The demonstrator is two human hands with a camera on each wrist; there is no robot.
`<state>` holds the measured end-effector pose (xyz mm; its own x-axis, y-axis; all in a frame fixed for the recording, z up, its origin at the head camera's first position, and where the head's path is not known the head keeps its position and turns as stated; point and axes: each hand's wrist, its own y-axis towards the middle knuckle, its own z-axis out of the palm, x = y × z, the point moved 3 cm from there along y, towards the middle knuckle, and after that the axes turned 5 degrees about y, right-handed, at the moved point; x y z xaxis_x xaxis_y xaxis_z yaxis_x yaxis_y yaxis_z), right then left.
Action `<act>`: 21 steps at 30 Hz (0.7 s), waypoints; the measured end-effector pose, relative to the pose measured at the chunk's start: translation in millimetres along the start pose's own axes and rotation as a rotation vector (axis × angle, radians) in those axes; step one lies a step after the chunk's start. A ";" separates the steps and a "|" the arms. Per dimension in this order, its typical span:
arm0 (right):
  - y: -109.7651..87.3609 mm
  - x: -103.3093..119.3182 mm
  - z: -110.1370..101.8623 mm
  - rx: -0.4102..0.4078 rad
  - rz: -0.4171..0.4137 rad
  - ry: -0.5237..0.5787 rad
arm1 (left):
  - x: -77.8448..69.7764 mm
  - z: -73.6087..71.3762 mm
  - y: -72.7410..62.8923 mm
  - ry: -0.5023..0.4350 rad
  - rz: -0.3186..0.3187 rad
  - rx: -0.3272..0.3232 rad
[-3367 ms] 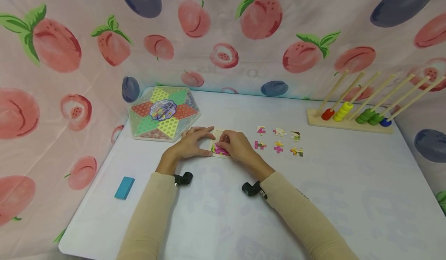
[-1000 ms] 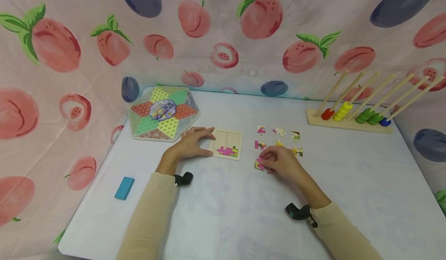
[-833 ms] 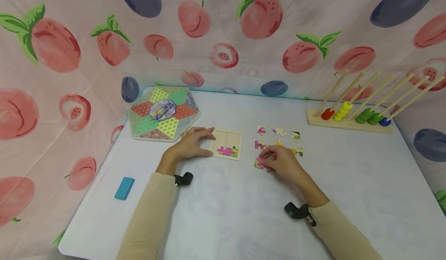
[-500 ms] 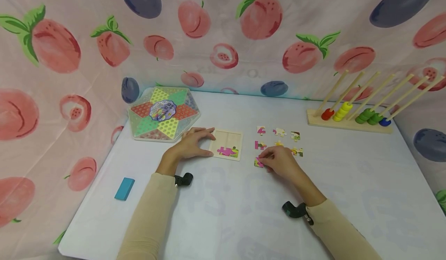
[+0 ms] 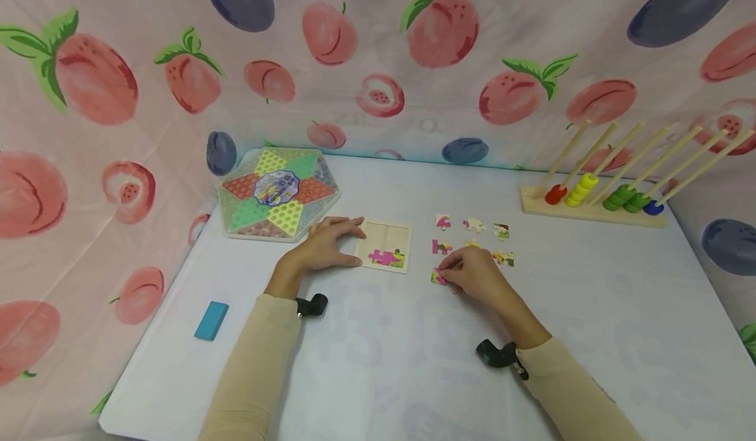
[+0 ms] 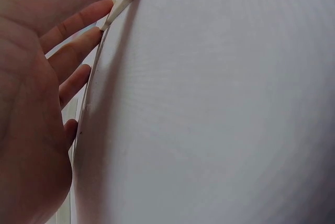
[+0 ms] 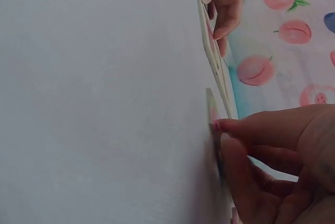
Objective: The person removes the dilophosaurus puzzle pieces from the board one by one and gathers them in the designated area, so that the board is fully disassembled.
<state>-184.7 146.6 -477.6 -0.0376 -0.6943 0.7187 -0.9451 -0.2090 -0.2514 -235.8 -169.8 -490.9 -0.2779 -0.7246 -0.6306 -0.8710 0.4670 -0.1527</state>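
Observation:
My right hand [image 5: 474, 272] pinches a pink and green jigsaw puzzle piece [image 5: 436, 277] between thumb and fingertips, low over the white table. In the right wrist view the piece [image 7: 213, 106] stands out past the fingertips. To its left lies a shallow wooden puzzle tray [image 5: 409, 244] with joined pink and green pieces [image 5: 386, 257] along its near right side. My left hand [image 5: 323, 243] rests at the tray's left side, thumb by the near corner and fingers by the far one. Those fingers [image 6: 73, 54] are fairly straight in the left wrist view.
Loose puzzle pieces [image 5: 440, 247] lie in two rows right of the tray, one partly hidden by my right hand. A hexagonal Chinese checkers box [image 5: 242, 221] is back left, a blue block [image 5: 211, 321] front left. A wooden peg stand with coloured beads [image 5: 590, 212] occupies the back right.
My right hand has left the tray, moved right and taken hold of a puzzle piece beside it. Over the last second it has shifted only slightly. The left hand stays by the tray.

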 end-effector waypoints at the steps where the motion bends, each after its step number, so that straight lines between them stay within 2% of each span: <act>1: 0.0 0.2 0.1 -0.002 -0.001 -0.004 | 0.0 -0.1 0.1 0.002 -0.001 0.000; 21: -1.7 0.8 0.0 -0.034 -0.003 -0.066 | 1.1 1.4 0.6 0.010 -0.002 -0.006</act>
<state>-183.1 146.5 -476.6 -0.0142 -0.7376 0.6751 -0.9557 -0.1884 -0.2260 -236.1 -169.6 -492.7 -0.2805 -0.7305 -0.6227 -0.8740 0.4625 -0.1489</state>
